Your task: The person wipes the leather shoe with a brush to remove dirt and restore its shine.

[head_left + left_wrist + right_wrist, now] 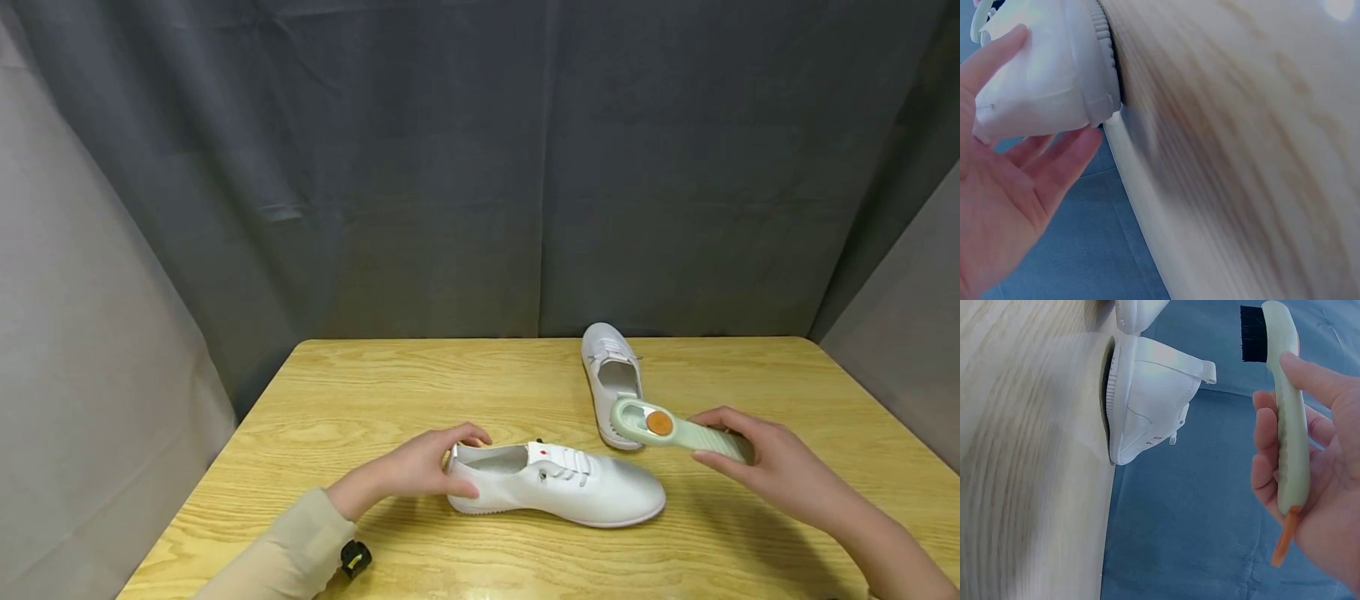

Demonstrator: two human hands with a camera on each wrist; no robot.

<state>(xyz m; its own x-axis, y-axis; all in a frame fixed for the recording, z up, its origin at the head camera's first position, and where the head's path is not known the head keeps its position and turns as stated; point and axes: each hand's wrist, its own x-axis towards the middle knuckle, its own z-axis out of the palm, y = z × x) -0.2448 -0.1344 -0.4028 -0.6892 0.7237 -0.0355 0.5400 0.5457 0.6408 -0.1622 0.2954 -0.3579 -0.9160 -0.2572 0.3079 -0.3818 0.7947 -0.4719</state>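
Observation:
A white lace-up shoe (pixel 622 493) lies sole down near the front of the table, its toe pointing right. My left hand (pixel 420 463) holds it at the heel, thumb on the near side and fingers around the back; the left wrist view shows the thumb against the heel's side (pixel 1035 75). My right hand (pixel 783 468) grips the pale green handle of a shoe brush (pixel 693 435) with an orange round button. In the right wrist view black bristles (pixel 1254 334) stick out from the brush's head, apart from any shoe.
A second white shoe (pixel 600 343) stands farther back, toe toward the dark curtain (pixel 420 183); the brush head overlaps its heel in the head view. The wooden table (pixel 390 375) ends at the curtain. A small black object (pixel 356 558) is by the left sleeve.

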